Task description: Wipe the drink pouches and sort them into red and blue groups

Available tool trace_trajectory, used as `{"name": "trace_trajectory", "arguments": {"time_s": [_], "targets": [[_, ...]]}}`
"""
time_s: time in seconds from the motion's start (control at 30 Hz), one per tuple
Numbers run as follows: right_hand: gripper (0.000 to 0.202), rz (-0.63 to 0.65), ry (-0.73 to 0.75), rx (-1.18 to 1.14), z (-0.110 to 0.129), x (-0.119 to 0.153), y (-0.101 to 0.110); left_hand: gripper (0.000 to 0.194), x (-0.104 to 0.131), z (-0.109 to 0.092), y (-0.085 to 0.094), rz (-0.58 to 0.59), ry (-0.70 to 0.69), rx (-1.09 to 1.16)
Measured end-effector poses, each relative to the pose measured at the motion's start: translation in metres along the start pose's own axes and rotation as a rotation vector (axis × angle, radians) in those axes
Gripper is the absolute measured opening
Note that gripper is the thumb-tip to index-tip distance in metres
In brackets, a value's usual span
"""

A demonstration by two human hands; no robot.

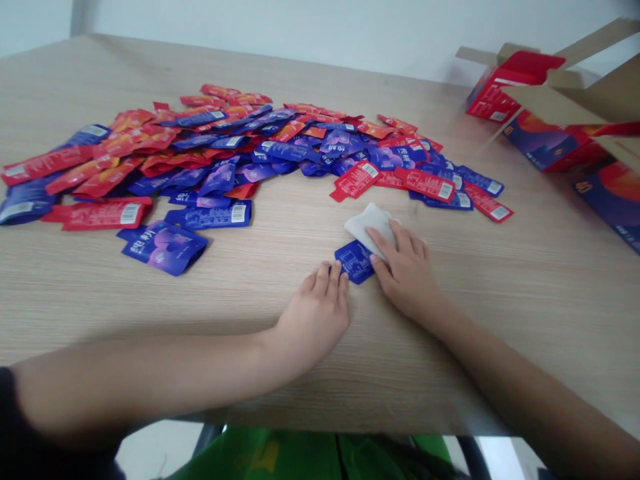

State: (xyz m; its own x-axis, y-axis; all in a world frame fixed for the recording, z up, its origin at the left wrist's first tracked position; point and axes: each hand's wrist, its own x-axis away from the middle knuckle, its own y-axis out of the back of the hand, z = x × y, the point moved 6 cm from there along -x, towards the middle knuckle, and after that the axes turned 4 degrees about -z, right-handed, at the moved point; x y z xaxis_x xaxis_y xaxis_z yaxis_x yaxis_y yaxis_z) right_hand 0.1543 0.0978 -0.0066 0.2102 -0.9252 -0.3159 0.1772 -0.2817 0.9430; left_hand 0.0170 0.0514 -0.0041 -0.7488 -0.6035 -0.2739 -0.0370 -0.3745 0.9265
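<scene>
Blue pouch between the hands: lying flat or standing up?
Lying flat. The blue pouch shows its printed face upward on the table, left hand at one end, white cloth under the right hand overlapping it.

blue pouch (354, 261): smooth plastic film | white cloth (367, 219): matt | table (510, 287): matt wood-grain | cartons (537, 141): smooth cardboard

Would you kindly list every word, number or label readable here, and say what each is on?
"40": on the nearest open box, at right.
"40": smaller, on the middle box behind it.
Large white characters on the front-left blue pouch: too blurred to quote.
Print on the blue pouch by the white cloth, the back box and barcoded red pouches: too small.
</scene>
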Motion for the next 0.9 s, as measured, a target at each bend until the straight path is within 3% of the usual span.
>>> {"name": "trace_trajectory", "arguments": {"time_s": [0.13,0.33,0.5,0.67,0.83,0.9], "targets": [[0.047,0.061,0.238,-0.078,0.020,0.006,-0.002,0.034,0.000,0.000,0.001,-0.014,-0.001,0.019],[0.051,0.014,-0.028,0.008,-0.010,-0.004,-0.002,0.040,0.001,-0.001,-0.001,-0.003,0.002,0.000],[0.050,0.065,0.240,-0.061,0.018,0.008,-0.002,0.037,0.001,-0.001,0.000,-0.032,0.020,-0.013],[0.053,0.024,0.046,-0.046,-0.001,0.002,0.001,0.040,0.001,0.000,-0.002,-0.011,0.011,-0.014],[0.053,0.072,0.272,-0.137,0.023,0.009,0.000,0.033,0.000,0.000,0.001,-0.046,0.002,0.006],[0.053,0.087,0.258,-0.136,0.021,0.008,0.000,0.034,0.000,0.001,0.002,-0.043,0.003,-0.004]]}}
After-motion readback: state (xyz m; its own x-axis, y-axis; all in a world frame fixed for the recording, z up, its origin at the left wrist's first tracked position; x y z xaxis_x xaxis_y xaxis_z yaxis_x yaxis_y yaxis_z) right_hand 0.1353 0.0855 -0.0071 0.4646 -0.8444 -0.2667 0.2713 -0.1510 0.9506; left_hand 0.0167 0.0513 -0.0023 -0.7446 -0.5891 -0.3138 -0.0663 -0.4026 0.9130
